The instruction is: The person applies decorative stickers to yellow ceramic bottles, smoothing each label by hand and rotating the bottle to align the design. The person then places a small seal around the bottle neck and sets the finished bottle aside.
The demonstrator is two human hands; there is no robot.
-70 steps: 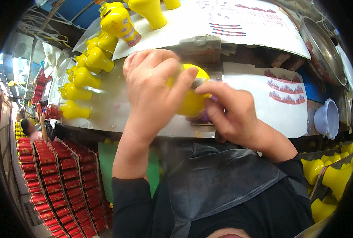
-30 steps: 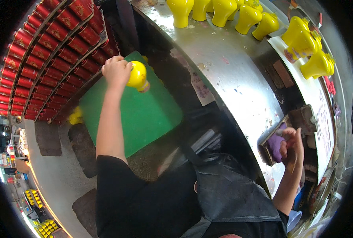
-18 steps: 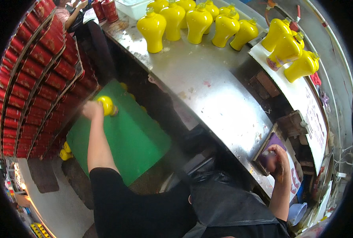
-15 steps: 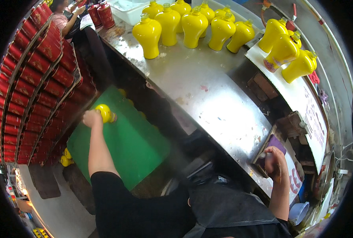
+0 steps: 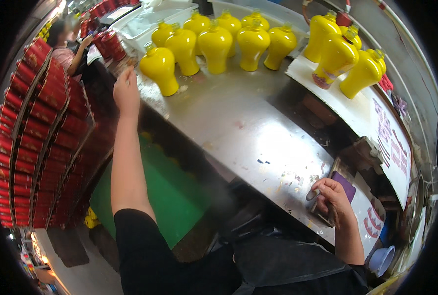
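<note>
Metal bench [image 5: 219, 110] spans the view from 10 to 4 o'clock. Left hand [image 5: 126, 96]: fingers curled together; whether they grip anything cannot be told. Nearest vase [image 5: 159, 71] stands on the bench at 3 o'clock from these fingertips, just apart; neck points to 11, long axis 11–5. Right hand [image 5: 334, 200]: thumb and forefinger pinch a small tool [image 5: 311, 195], protruding past the fingertips toward 8 o'clock, long axis 2–8.

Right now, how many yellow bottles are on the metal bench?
9 visible: five front bottles, the leftmost nearest the left hand, and four back bottles, partly covered behind them. More may be hidden.
</note>
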